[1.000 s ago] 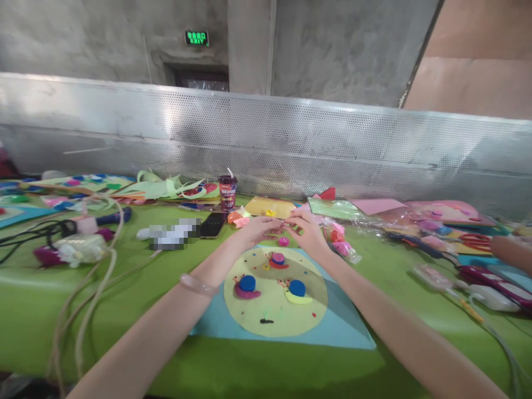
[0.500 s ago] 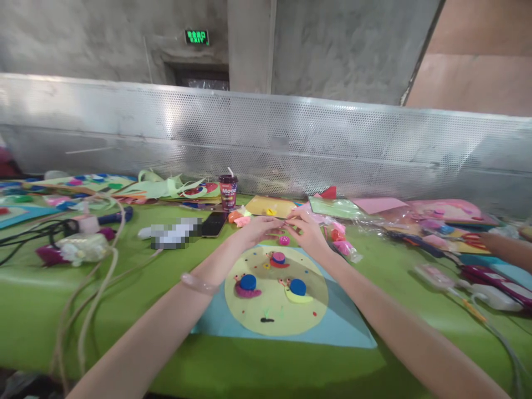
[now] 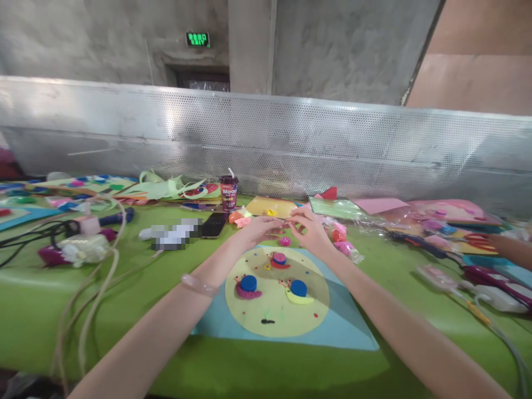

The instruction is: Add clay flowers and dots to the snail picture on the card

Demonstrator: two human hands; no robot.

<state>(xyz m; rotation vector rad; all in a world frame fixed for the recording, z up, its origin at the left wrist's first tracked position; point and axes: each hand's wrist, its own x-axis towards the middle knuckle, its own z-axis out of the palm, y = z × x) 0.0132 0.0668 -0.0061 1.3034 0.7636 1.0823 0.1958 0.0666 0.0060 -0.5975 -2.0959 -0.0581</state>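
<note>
Fingertips nearly meeting, my left hand (image 3: 261,230) and my right hand (image 3: 307,226) are held above the far edge of a blue sheet (image 3: 349,332). Both are closed in a pinch; whatever lies between the fingers is too small to make out. A pale yellow paper circle (image 3: 257,310) lies on the sheet. On it are three clay snails: one with a purple body (image 3: 248,287), one with a yellow body (image 3: 298,291) and one with a red body (image 3: 279,260). Just below my fingers sits a pink dotted ball (image 3: 285,241).
Behind my hands are a drink cup (image 3: 229,194), a phone (image 3: 214,225) and bags of coloured clay (image 3: 338,233). Cables (image 3: 110,277) run across the green table at left. A co-worker's hand (image 3: 509,249) is at the right, near red-handled scissors (image 3: 477,240).
My two hands stay almost in place, with slight movement of the right fingers. The whole view has shifted very slightly.
</note>
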